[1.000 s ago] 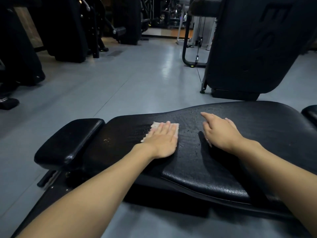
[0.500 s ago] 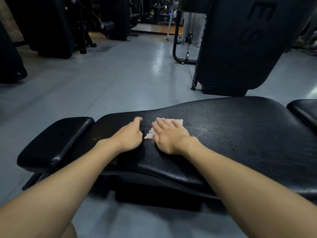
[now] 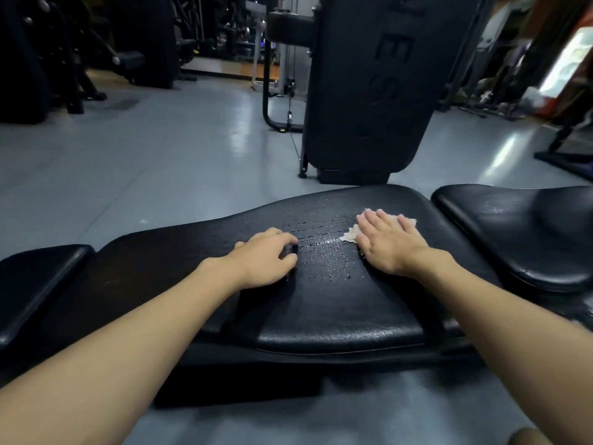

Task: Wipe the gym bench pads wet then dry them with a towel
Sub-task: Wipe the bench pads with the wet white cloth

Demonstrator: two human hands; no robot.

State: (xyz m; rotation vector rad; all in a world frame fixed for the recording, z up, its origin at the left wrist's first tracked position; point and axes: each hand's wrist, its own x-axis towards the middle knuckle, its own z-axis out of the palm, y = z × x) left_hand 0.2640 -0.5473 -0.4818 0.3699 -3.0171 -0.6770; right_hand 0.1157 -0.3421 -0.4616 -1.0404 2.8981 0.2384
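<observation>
Head view: my right hand (image 3: 390,244) presses the cloth (image 3: 349,235) flat-fingered onto the pad (image 3: 321,309); left of it my left hand (image 3: 263,261) rests, fingers loosely curled.

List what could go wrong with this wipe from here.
1. The small cloth lies mostly under the flat right hand; it may bunch up and leave streaks on the long pad.
2. The left hand rests on the pad right beside the wet beads; it could slip or smear them.
3. Stray droplets sit apart from the main wet patch; drying might miss them.
</observation>
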